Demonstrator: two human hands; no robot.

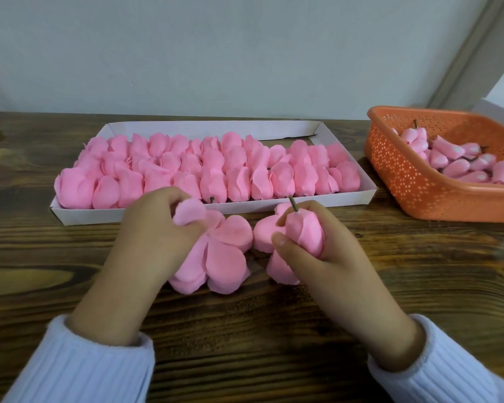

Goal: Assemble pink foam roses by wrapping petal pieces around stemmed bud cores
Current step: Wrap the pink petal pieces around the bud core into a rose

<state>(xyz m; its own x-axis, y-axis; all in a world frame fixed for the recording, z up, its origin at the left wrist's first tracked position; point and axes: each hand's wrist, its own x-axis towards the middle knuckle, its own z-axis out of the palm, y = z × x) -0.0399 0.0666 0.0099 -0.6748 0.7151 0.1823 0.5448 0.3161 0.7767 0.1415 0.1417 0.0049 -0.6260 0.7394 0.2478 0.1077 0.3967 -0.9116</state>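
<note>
The tray [245, 208] at 12 o'clock is nearly full of roses [213, 170] and the basket [419, 193] at 2 holds many cores, while at centre the right hand [326, 257] grips a seemingly part-wrapped bud [306, 231] and the left hand [155, 228] pinches a petal [188, 213].

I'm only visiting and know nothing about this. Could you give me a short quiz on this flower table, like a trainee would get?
1. Where do the spare buds lie? A) in a jar B) in the orange basket C) in a drawer
2. True or false: the white tray is empty.
3. Fill in: the stemmed bud is gripped by the ____ hand.
Key: 1 B; 2 false, it is full of roses; 3 the right hand.
</note>
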